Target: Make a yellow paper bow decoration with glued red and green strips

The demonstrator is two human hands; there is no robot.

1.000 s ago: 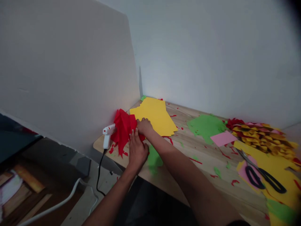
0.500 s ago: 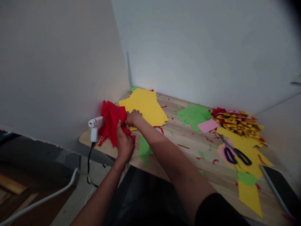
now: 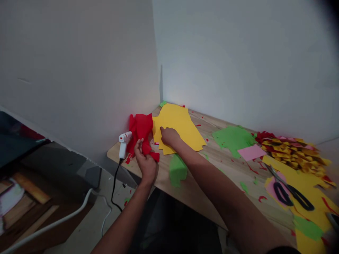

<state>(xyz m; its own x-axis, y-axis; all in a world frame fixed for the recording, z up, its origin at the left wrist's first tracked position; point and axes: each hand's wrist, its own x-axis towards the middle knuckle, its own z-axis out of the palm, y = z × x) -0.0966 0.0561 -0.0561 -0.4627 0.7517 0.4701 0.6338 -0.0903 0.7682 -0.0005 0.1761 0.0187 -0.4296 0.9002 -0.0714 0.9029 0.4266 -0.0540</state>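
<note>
My left hand is at the near edge of a crumpled piece of red paper, its fingers stretched out and apart against it. My right hand is over the stack of yellow paper sheets, near its left side. Its fingers are curled together, and whatever they may hold is hidden. A white glue gun stands upright just left of the red paper, its black cord hanging over the table edge.
Green paper, a pink paper piece and red scraps lie across the wooden table. Scissors rest on cut yellow paper at right, before a pile of folded yellow and red paper. Walls enclose the back and left.
My right hand has come away from the red paper and moved right onto the yellow sheets. My left hand's fingers have spread. The view has shifted to the left.
</note>
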